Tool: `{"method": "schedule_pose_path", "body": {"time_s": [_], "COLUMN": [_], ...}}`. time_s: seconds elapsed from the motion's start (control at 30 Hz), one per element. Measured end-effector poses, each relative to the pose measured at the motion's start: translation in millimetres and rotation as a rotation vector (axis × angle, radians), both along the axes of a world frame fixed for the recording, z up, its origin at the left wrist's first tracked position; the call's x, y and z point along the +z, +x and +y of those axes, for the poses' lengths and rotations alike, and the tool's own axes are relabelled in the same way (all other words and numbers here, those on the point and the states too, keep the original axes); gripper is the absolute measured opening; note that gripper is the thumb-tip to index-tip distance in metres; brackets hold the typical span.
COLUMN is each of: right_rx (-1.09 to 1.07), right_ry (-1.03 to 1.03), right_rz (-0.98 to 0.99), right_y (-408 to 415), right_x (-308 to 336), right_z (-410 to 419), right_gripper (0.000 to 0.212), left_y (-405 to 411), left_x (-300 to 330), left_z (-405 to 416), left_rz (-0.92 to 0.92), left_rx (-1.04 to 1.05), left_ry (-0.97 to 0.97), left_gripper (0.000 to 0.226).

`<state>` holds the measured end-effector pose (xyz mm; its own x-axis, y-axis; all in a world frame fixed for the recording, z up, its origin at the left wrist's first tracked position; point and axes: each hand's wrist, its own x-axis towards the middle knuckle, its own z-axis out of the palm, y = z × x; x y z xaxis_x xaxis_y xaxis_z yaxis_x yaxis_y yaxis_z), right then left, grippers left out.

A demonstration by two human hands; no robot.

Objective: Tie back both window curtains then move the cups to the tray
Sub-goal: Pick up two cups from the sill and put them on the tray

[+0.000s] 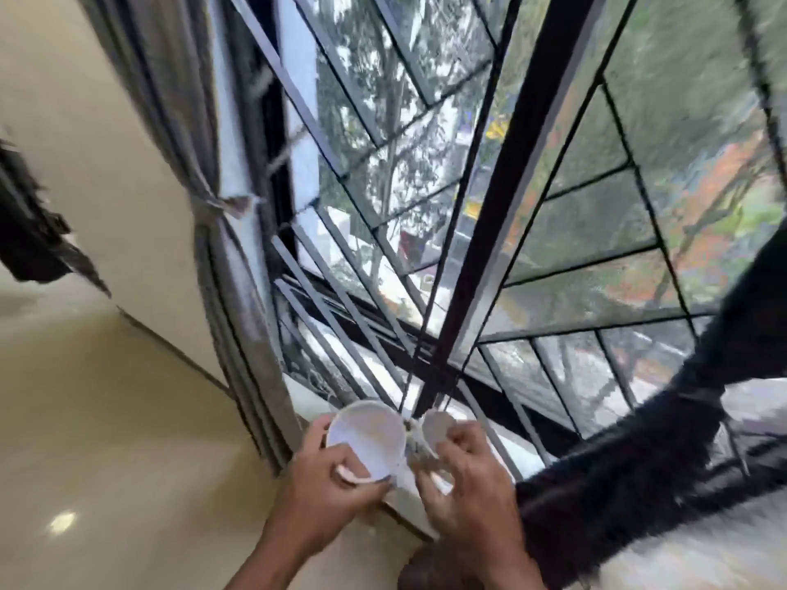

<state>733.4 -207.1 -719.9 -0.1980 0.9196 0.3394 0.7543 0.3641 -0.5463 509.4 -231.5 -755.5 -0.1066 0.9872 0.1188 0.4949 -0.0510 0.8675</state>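
Observation:
My left hand [328,483] grips the handle of a white cup [366,436] that is tipped so its inside faces me. My right hand [464,474] holds a second white cup [436,425], mostly hidden behind my fingers. Both cups are at the window sill [306,408], close together. The left grey curtain [238,266] hangs gathered and tied at mid-height by a band [204,204]. The right dark curtain [664,423] is bunched low at the right. No tray is in view.
The barred window [489,206] fills the upper middle, with trees outside. A cream wall [85,142] and glossy floor [106,440] lie to the left. A dark object [30,232] hangs at the left edge. The picture is blurred by motion.

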Motion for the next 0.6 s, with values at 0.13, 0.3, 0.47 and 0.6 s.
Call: {"method": "schedule_pose_path", "body": {"time_s": [0.13, 0.3, 0.47, 0.6], "right_rx": [0.048, 0.145, 0.309, 0.451], "right_ry": [0.179, 0.295, 0.238, 0.158], "right_rz": [-0.039, 0.034, 0.087, 0.142], "right_y": [-34.0, -84.1, -159.3, -240.7], "right_x": [76.0, 129.1, 154.1, 166.3], "right_z": [0.4, 5.4, 19.2, 26.0], "right_gripper": [0.032, 0.028, 0.023, 0.027], "left_y": [-33.1, -84.1, -156.0, -217.4], "left_x": [81.5, 130.8, 162.3, 187.2], "left_z": [-11.6, -24.9, -53.1, -84.3], "left_rz": [0.058, 0.088, 0.102, 0.09], "left_rx": [0.055, 0.132, 0.256, 0.424], "left_ry": [0.157, 0.246, 0.266, 0.292], "left_gripper": [0.041, 0.037, 0.032, 0.048]}}
